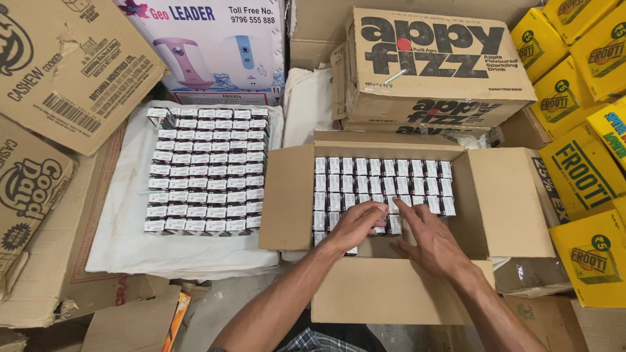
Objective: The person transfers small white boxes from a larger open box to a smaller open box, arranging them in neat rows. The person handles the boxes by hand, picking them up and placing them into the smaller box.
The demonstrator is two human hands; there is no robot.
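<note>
Both hands are reaching into the open cardboard box (pixel 502 202), left hand (pixel 357 225) curled loosely and right hand (pixel 430 242) spread flat, both resting on small packets (pixel 385 176), gripping none.

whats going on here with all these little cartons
A person is working with both bare hands inside an open cardboard box that is partly filled with rows of small drink cartons standing upright. The left hand and right hand rest on the front edge of the rows, fingers on the cartons nearest the bare part of the box floor. To the left, a larger block of the same small cartons sits on a white sheet. Closed brown boxes and yellow juice cases are stacked around.
</note>
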